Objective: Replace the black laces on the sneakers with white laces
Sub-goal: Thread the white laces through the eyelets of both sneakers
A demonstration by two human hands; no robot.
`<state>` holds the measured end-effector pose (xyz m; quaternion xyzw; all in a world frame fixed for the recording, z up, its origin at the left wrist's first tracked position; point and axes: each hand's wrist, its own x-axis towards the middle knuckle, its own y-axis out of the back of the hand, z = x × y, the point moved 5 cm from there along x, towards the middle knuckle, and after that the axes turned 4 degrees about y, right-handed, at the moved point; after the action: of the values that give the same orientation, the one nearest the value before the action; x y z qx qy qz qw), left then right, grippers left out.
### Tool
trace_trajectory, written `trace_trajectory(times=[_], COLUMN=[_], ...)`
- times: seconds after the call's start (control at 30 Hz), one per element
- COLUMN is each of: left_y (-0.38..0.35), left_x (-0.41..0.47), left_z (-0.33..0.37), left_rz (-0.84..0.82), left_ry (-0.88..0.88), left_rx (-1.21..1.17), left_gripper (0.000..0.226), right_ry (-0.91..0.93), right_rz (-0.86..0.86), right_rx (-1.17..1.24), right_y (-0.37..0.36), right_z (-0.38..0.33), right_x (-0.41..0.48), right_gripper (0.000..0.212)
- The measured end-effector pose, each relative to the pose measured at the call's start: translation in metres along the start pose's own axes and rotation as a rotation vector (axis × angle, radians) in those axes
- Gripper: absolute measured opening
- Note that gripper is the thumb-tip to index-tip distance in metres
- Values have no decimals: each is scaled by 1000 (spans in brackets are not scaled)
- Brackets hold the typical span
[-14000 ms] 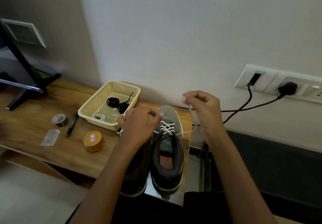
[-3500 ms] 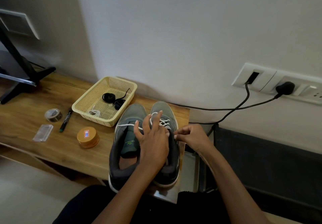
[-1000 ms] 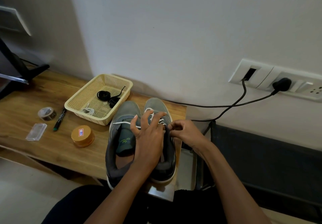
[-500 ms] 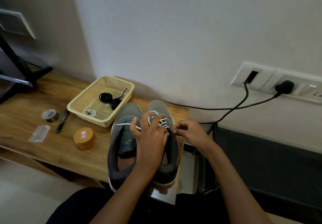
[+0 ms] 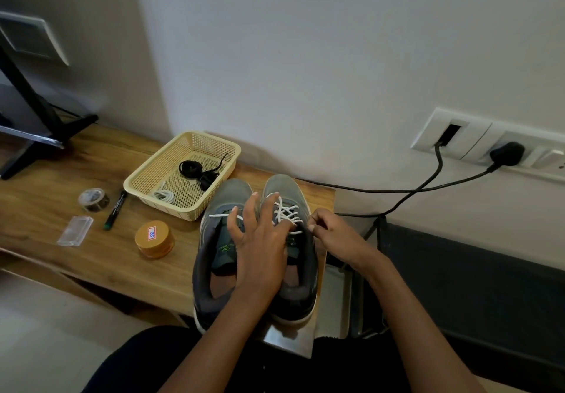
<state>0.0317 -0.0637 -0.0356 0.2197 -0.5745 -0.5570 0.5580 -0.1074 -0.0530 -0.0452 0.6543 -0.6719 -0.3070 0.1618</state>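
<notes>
- Both hands are down now, left hand [image 5: 260,249] and right hand [image 5: 336,236]; 14 s ago both were raised, pulling lace ends.
- Barely any change from 0.5 s ago.
- Left fingers [image 5: 252,209] spread, resting over the right sneaker [image 5: 282,186] tongue.
- Right fingers [image 5: 315,224] pinch the white lace [image 5: 287,213] at that shoe's right edge.
- Count: 2 sneakers, with the left sneaker [image 5: 226,192] touching the right, on the worktop [image 5: 36,218]; 1 basket [image 5: 171,207] holding black laces [image 5: 190,167]; 1 tape roll [image 5: 93,199]; 1 marker [image 5: 114,209]; 1 orange tin [image 5: 154,238].

Grey sneakers [image 5: 281,185], white lace [image 5: 287,213] criss-crossed, cream perforated basket [image 5: 211,139], orange tin [image 5: 154,238], seemingly black laces [image 5: 191,167].
</notes>
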Motion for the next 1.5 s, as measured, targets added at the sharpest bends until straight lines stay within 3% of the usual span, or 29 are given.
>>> trace_trajectory(times=[0.2, 0.4, 0.53, 0.73, 0.97, 1.07, 1.2, 1.37, 1.5], left_y=[-2, 3, 1, 1, 1, 13, 27, 25, 26], left_x=[0, 3, 6, 5, 7, 9, 11, 11, 13], left_z=[0, 3, 6, 4, 1, -5, -25, -31, -31], left_rz=[6, 55, 57, 33, -54, -107, -200, -312, -331], left_ry=[-14, -50, -39, -24, 13, 100, 241, 263, 263], left_rx=[-23, -121, -143, -98, -125, -122, -110, -116, -97], left_gripper=[38, 12, 14, 13, 15, 30, 25, 22, 20], right_ry=[-31, 48, 55, -28, -117, -25, 119, 97, 64], right_rz=[12, 29, 24, 14, 69, 144, 194, 247, 244], right_rx=[76, 245, 275, 241, 375, 135, -102, -367, -426], right_y=[2, 9, 10, 6, 15, 17, 15, 16, 21], right_z=[2, -6, -6, -4, -4, -3, -12, -20, -17], right_x=[0, -2, -3, -3, -9, -6, -10, -11, -13], right_gripper=[17, 15, 16, 17, 18, 10, 27, 1, 4])
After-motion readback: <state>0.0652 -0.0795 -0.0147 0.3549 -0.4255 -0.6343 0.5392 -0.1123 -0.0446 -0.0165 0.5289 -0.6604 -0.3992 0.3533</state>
